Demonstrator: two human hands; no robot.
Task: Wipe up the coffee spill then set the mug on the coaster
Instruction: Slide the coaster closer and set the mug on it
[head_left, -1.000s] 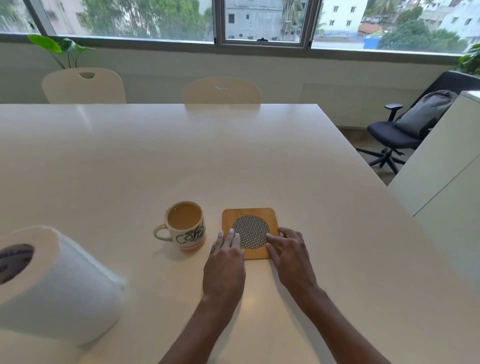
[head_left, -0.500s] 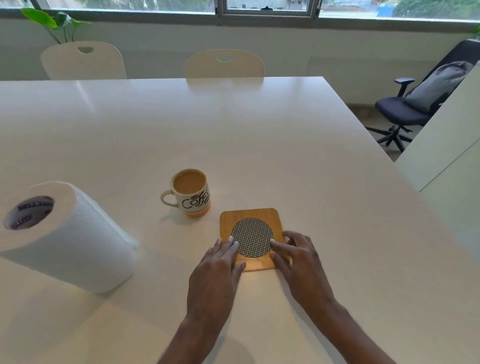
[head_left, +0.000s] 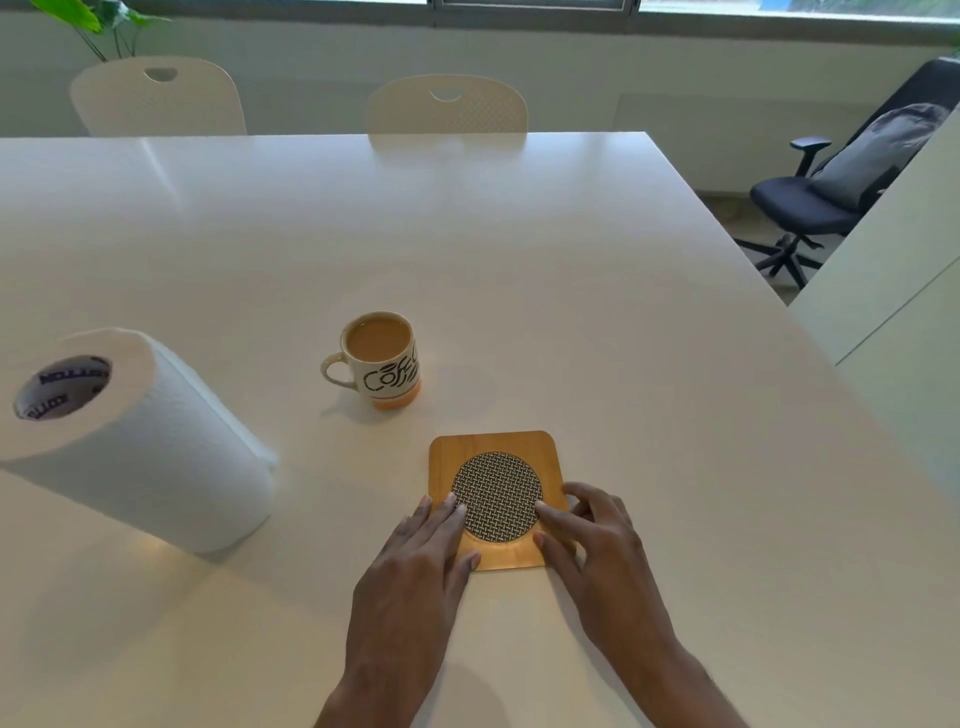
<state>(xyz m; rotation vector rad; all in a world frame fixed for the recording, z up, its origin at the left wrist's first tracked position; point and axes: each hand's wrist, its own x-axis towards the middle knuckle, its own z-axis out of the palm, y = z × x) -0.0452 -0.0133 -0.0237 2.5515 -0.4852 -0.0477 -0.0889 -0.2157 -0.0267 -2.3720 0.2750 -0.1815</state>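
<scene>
White table (head_left: 571, 260): both hands flat, nothing gripped, left hand (head_left: 415, 566), right hand (head_left: 602, 551) fingertips on coaster (head_left: 496, 496); mug (head_left: 382, 361) apart.

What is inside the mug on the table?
The mug holds light brown coffee nearly to its rim. The liquid hides the bottom, so anything beneath its surface cannot be seen.
</scene>
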